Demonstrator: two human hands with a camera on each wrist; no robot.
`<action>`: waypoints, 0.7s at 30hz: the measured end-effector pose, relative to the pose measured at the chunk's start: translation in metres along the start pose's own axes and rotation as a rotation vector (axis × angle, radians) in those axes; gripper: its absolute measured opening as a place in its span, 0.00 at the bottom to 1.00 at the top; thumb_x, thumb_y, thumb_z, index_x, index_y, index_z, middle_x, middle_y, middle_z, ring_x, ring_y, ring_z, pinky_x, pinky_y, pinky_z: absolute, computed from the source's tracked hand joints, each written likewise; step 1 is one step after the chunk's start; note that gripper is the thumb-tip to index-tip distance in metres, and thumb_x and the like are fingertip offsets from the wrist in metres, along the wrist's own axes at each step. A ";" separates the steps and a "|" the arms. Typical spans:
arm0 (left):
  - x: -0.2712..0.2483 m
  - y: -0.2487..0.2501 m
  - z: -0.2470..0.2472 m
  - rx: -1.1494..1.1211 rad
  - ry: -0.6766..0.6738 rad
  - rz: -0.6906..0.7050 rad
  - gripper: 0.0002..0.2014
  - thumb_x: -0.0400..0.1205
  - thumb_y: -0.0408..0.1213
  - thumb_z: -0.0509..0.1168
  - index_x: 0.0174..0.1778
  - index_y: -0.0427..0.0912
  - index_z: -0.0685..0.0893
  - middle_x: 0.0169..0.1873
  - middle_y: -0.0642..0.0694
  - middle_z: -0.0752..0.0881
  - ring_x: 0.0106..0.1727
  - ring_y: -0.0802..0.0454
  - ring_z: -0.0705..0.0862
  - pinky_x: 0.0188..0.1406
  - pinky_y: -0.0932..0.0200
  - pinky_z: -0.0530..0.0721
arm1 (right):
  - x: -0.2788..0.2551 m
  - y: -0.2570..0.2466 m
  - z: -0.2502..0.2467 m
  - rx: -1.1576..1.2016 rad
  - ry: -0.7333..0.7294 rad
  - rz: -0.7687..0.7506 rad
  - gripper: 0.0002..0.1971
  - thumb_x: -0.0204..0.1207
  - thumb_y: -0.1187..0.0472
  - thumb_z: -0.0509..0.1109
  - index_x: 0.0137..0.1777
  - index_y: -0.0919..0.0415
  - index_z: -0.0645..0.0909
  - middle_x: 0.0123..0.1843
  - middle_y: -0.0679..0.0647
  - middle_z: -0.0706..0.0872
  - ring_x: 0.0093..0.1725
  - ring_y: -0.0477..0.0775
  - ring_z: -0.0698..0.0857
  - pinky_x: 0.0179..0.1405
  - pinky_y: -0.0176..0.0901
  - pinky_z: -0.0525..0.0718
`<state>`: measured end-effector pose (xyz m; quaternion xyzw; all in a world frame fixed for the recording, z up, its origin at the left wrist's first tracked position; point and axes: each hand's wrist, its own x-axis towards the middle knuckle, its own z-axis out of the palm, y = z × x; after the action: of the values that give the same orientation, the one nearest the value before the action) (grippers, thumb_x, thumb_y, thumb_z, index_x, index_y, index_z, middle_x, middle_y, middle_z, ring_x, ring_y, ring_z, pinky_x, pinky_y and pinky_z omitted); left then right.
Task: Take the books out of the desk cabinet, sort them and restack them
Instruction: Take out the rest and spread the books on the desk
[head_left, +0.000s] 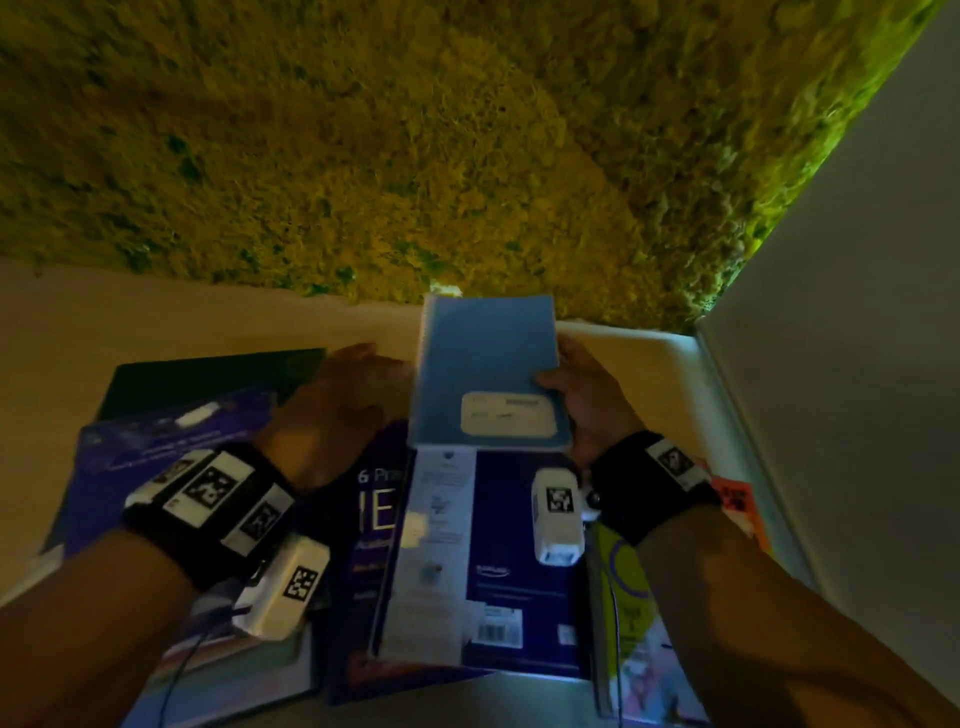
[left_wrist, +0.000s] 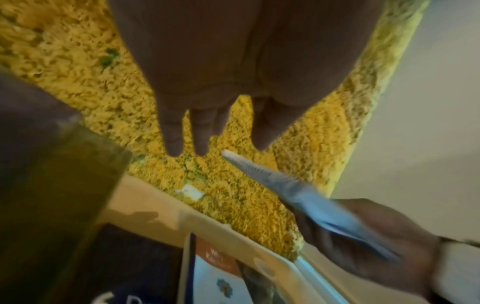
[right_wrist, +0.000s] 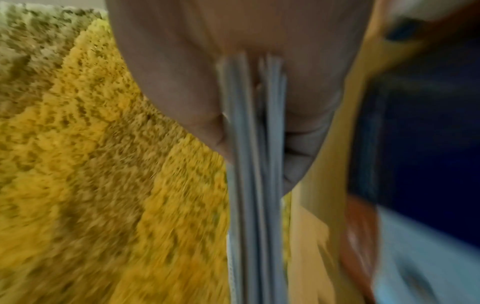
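Note:
My right hand (head_left: 576, 400) grips a light blue spiral notebook (head_left: 485, 371) by its right edge, thumb on the cover, and holds it above the books on the desk. The notebook (left_wrist: 306, 201) shows edge-on in the left wrist view, and its page edges (right_wrist: 253, 164) sit between thumb and fingers in the right wrist view. My left hand (head_left: 353, 379) hovers just left of it with straight fingers (left_wrist: 174, 131), holding nothing. Below lie a navy book with a barcode (head_left: 519, 566), a purple book (head_left: 363, 530), another purple one (head_left: 156, 441) and a dark book (head_left: 218, 374).
A yellow-green shaggy rug (head_left: 415, 145) covers the floor beyond the pale desk (head_left: 104, 317). A white wall or panel (head_left: 857, 364) rises at the right. A lime and light-coloured book (head_left: 631, 623) and an orange one (head_left: 737, 499) lie by that panel.

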<state>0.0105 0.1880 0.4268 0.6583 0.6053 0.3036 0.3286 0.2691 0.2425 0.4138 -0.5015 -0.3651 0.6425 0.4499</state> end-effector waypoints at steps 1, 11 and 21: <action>0.002 -0.001 0.008 -0.023 -0.066 0.002 0.20 0.81 0.35 0.68 0.71 0.46 0.82 0.73 0.48 0.80 0.76 0.44 0.77 0.74 0.52 0.75 | 0.012 -0.007 -0.010 -0.013 0.030 -0.008 0.26 0.83 0.76 0.60 0.79 0.59 0.74 0.68 0.68 0.88 0.58 0.71 0.90 0.49 0.65 0.93; 0.019 -0.011 0.094 0.493 -0.410 -0.244 0.30 0.74 0.60 0.69 0.72 0.56 0.76 0.75 0.44 0.74 0.69 0.45 0.79 0.69 0.48 0.80 | 0.104 -0.025 -0.061 -0.348 0.165 0.075 0.10 0.85 0.63 0.69 0.64 0.59 0.81 0.57 0.58 0.87 0.55 0.60 0.87 0.48 0.51 0.84; 0.010 -0.006 0.091 0.858 -0.496 -0.283 0.42 0.75 0.65 0.67 0.84 0.64 0.58 0.84 0.42 0.57 0.83 0.34 0.57 0.77 0.32 0.68 | 0.055 0.030 -0.030 -0.742 -0.067 -0.097 0.05 0.83 0.59 0.71 0.47 0.55 0.87 0.57 0.57 0.89 0.61 0.57 0.85 0.65 0.54 0.80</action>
<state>0.0804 0.1923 0.3674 0.6979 0.6623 -0.1845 0.2005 0.2868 0.2852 0.3619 -0.5913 -0.6109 0.4603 0.2553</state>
